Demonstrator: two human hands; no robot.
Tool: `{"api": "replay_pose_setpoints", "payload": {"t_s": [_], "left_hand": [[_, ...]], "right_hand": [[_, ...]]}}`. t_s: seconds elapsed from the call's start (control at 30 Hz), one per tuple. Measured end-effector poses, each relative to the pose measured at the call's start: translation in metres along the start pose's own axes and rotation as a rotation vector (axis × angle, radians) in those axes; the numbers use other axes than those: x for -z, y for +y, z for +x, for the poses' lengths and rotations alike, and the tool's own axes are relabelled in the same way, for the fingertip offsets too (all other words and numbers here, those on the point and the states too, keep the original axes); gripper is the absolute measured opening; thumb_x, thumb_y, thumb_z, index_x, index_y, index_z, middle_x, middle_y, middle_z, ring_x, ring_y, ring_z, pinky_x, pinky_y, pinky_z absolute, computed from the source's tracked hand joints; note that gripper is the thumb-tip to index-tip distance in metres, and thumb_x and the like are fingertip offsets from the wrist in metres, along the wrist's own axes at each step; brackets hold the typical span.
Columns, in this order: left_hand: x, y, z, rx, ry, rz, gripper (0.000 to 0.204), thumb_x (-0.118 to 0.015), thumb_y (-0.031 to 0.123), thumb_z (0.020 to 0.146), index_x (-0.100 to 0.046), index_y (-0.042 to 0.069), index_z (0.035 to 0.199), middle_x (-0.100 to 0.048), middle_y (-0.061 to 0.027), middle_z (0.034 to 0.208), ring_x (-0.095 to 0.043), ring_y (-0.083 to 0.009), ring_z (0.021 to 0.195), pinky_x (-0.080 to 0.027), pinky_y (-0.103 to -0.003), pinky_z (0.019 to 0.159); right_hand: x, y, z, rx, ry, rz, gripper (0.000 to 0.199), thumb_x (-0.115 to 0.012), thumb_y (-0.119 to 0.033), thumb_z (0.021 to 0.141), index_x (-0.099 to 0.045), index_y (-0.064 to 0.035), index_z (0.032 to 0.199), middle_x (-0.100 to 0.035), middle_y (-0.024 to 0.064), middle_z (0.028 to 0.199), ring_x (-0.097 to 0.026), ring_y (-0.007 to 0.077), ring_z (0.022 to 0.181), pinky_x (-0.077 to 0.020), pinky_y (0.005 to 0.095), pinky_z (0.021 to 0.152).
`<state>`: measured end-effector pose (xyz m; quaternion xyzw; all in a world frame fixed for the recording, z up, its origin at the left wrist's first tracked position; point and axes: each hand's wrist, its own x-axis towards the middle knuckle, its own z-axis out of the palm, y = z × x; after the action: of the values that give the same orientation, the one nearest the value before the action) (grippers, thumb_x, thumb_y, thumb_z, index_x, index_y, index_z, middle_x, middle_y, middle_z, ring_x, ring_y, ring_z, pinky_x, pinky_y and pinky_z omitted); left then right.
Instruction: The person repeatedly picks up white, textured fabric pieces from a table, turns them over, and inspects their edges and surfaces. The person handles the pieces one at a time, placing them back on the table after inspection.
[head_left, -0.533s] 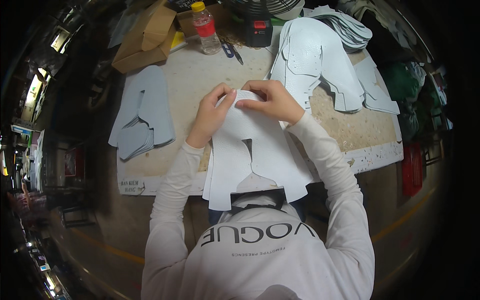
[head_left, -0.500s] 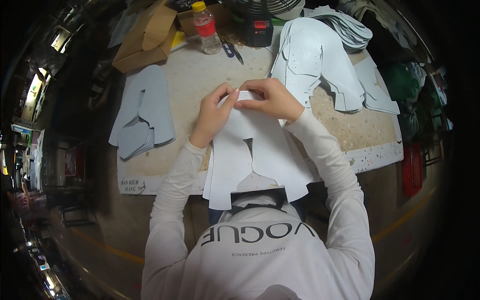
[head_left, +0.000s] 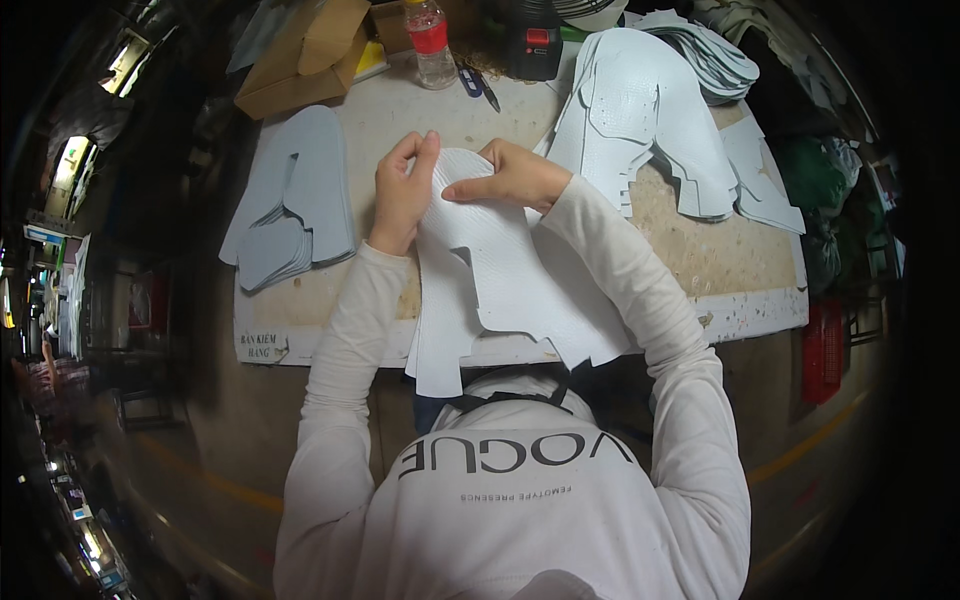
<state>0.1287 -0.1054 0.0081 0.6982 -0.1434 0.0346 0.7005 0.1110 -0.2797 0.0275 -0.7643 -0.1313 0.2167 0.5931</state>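
Between my hands is a white textured leather shoe-upper piece (head_left: 505, 270), rounded at the top, with stepped lower ends and a slit in its middle. At least one more piece seems to lie under it. My left hand (head_left: 403, 195) grips the curved top edge at its left side, thumb pointing up. My right hand (head_left: 515, 178) pinches the same edge from the right, with its thumb flat on the leather face. The piece is tilted and bent, its lower ends hanging toward the table's near edge. The fingers behind the leather are partly hidden.
On the worktable (head_left: 740, 265), a stack of grey-backed pieces (head_left: 318, 190) lies left. White pieces (head_left: 620, 90) are piled at right, with another stack (head_left: 725, 65) behind. At the back are a cardboard box (head_left: 300, 70), a bottle (head_left: 432, 50), a pen (head_left: 490, 92) and a black-and-red battery (head_left: 535, 52).
My hands have moved apart and slightly up. The upper leather piece has twisted, its slit and lower ends shifting out of line with what lies beneath. The whole view has shifted slightly.
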Motion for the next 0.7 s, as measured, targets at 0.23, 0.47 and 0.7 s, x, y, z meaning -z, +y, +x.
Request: {"api": "replay_pose_setpoints", "payload": {"t_s": [0.23,0.47,0.7], "left_hand": [[0.015,-0.005,0.01,0.048,0.061,0.024,0.036,-0.056,0.024,0.094,-0.045,0.006,0.065,-0.04,0.0066,0.065,-0.033,-0.0038,0.066,-0.031,-0.02,0.06],[0.017,-0.006,0.013,0.039,0.049,0.027,0.036,-0.056,0.023,0.094,-0.045,0.006,0.065,-0.04,0.0072,0.065,-0.033,-0.0036,0.066,-0.03,-0.02,0.061],[0.018,-0.006,0.013,0.052,0.039,0.031,0.035,-0.058,0.025,0.093,-0.047,0.006,0.065,-0.042,0.0069,0.066,-0.035,-0.0039,0.066,-0.031,-0.02,0.061]], "right_hand": [[-0.021,0.011,-0.026,-0.076,0.058,0.001,0.078,-0.083,-0.042,0.063,-0.051,0.0146,0.105,-0.063,0.0203,0.092,-0.063,0.0236,0.083,-0.0494,0.0254,0.072],[-0.033,-0.01,-0.077,-0.058,-0.014,0.111,0.05,-0.078,-0.027,0.074,-0.06,0.0106,0.1,-0.066,0.012,0.086,-0.062,0.0157,0.076,-0.0494,0.0248,0.068],[-0.045,0.0,-0.115,0.033,-0.13,0.184,0.027,-0.074,-0.023,0.079,-0.07,0.0029,0.083,-0.065,0.0034,0.071,-0.055,0.008,0.061,-0.0449,0.0227,0.059]]}}
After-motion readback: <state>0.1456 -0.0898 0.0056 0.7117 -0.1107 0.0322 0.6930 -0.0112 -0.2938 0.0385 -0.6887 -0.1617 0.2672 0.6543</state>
